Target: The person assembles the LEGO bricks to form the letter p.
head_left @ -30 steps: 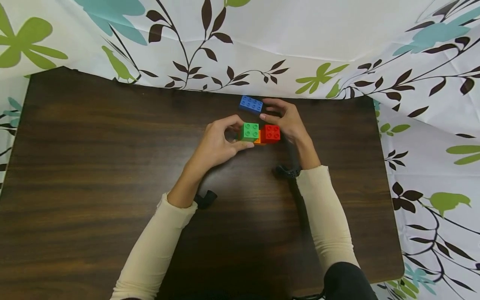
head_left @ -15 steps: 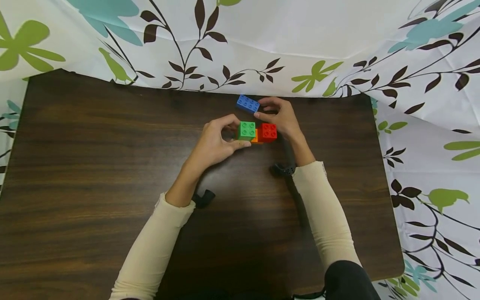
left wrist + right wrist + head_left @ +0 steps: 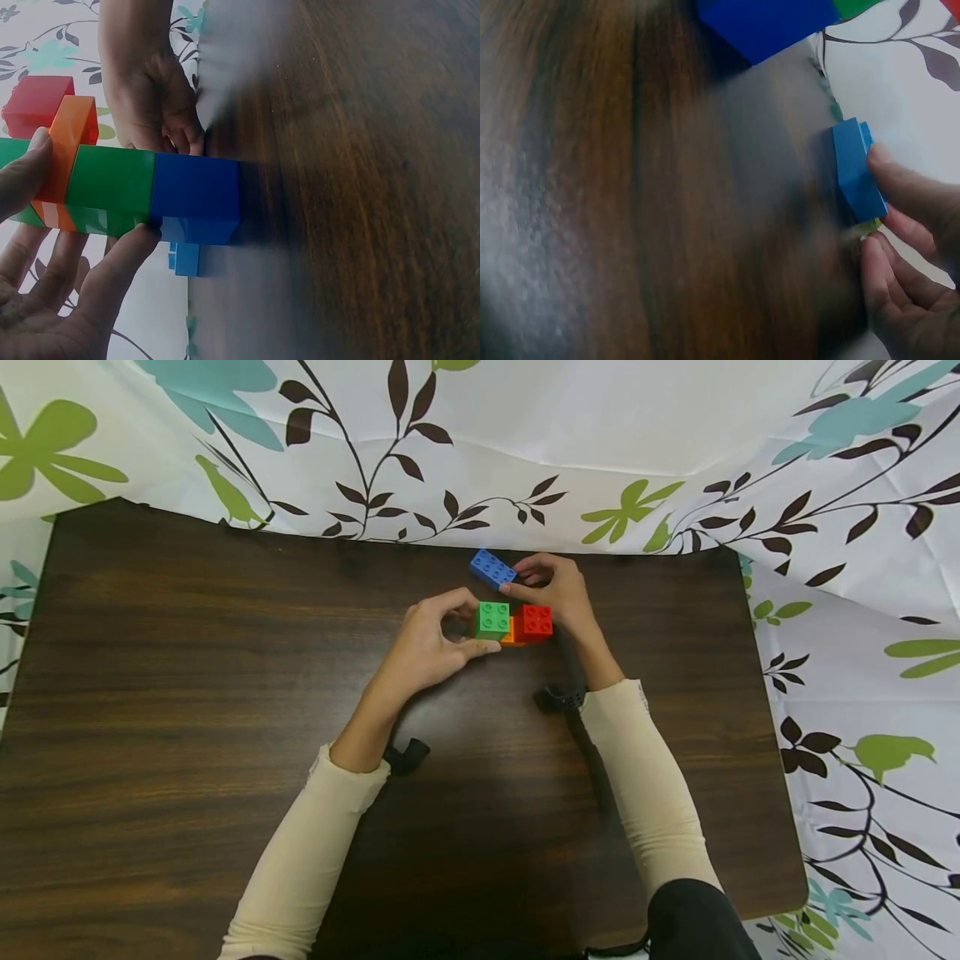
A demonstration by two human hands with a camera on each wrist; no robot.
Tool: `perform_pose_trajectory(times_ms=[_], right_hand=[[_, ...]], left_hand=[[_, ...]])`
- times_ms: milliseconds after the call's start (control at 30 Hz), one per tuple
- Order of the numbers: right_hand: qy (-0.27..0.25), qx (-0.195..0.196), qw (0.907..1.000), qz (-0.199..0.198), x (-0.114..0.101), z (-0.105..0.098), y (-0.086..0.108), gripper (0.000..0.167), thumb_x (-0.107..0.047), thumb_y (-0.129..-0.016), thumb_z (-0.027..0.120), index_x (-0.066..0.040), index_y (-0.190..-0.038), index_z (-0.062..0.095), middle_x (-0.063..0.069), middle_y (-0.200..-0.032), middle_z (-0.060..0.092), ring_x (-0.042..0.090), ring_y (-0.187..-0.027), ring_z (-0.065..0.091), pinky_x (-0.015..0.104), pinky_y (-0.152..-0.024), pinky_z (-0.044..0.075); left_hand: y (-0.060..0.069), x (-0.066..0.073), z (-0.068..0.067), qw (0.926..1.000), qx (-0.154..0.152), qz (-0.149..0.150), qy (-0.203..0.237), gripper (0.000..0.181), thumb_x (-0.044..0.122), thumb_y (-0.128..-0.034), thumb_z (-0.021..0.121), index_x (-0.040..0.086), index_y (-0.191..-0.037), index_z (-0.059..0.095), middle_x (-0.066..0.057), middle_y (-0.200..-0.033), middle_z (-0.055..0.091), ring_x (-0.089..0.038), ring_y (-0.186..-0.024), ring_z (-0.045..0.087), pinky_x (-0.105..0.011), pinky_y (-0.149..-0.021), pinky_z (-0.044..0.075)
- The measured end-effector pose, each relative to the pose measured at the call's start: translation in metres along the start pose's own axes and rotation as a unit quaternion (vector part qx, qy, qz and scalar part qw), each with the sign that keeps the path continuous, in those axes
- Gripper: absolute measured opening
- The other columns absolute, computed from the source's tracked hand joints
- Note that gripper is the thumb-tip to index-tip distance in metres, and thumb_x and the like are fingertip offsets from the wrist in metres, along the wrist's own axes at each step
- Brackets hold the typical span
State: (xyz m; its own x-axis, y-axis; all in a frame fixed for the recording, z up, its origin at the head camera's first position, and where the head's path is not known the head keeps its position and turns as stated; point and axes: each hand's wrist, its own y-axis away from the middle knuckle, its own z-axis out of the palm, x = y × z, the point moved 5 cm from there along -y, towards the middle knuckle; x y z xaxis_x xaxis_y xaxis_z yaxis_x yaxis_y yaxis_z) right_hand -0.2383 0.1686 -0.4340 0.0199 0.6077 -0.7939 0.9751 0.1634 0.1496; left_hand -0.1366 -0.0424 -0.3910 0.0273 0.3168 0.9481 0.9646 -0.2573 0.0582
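My left hand (image 3: 431,643) grips an upright stack of toy building bricks between thumb and fingers. In the left wrist view, the stack has a blue brick (image 3: 196,196) lowest, a green brick (image 3: 112,180) above it, an orange brick (image 3: 64,157), and more green higher up. A red brick (image 3: 535,623) sits on the orange piece's right end, beside the top green brick (image 3: 492,620). My right hand (image 3: 561,593) holds a separate blue eight-stud brick (image 3: 491,568) at its right end, thumb on the near side and fingers curled by the end. Its far fingertips are partly hidden.
Both hands work near the far edge of the dark wooden table (image 3: 225,693). Behind it hangs a white curtain (image 3: 525,435) with leaf and bird prints, which also runs down the right side. Dark wrist-strap parts (image 3: 408,756) stick out beneath the sleeves.
My right hand has moved left onto the blue eight-stud brick, its thumb and fingers closing at the right end. That brick has turned slightly. The left hand and stack hold nearly still.
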Motion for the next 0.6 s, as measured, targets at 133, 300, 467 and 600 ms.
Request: perform_pose_trajectory(times_ms=[133,300,467,600], right_hand=[[0.019,0.007,0.9997,-0.013,-0.0013,-0.0008,-0.0012,0.038,-0.022,-0.09,0.089,-0.001,-0.12,0.076,0.02,-0.118,0.077,0.029,-0.106,0.072,0.036,-0.095,0.059],[0.008,0.009,0.9999,-0.012,-0.0008,-0.0023,-0.0002,0.037,-0.019,-0.092,0.088,0.0,-0.121,0.076,0.021,-0.118,0.078,0.029,-0.105,0.074,0.036,-0.096,0.059],[-0.018,0.01,0.9997,-0.01,0.0015,-0.0019,0.0014,0.036,-0.018,-0.091,0.088,-0.001,-0.121,0.076,0.02,-0.118,0.077,0.023,-0.101,0.072,0.028,-0.094,0.058],[-0.04,0.012,0.999,-0.016,0.0039,-0.0013,0.0021,0.035,-0.017,-0.092,0.088,-0.001,-0.12,0.076,0.02,-0.116,0.077,0.018,-0.096,0.071,0.023,-0.091,0.057]], left_hand=[[-0.0003,-0.0001,0.001,1.0,0.001,0.001,0.002,0.032,0.018,-0.0867,0.092,0.008,-0.109,0.071,-0.013,-0.118,0.077,-0.031,-0.111,0.073,-0.056,-0.101,0.055],[-0.0002,-0.0004,0.0007,1.0,0.001,0.001,0.008,0.032,0.017,-0.0864,0.092,0.008,-0.109,0.072,-0.012,-0.118,0.077,-0.03,-0.11,0.073,-0.054,-0.095,0.056],[-0.0003,-0.0015,0.0,1.0,0.001,-0.006,0.004,0.032,0.016,-0.0866,0.092,0.009,-0.11,0.072,-0.011,-0.118,0.077,-0.028,-0.11,0.073,-0.046,-0.089,0.056],[-0.0005,-0.0022,0.0,1.0,0.0,-0.008,0.001,0.032,0.017,-0.0865,0.092,0.009,-0.109,0.071,-0.012,-0.118,0.078,-0.029,-0.109,0.073,-0.045,-0.088,0.055]])
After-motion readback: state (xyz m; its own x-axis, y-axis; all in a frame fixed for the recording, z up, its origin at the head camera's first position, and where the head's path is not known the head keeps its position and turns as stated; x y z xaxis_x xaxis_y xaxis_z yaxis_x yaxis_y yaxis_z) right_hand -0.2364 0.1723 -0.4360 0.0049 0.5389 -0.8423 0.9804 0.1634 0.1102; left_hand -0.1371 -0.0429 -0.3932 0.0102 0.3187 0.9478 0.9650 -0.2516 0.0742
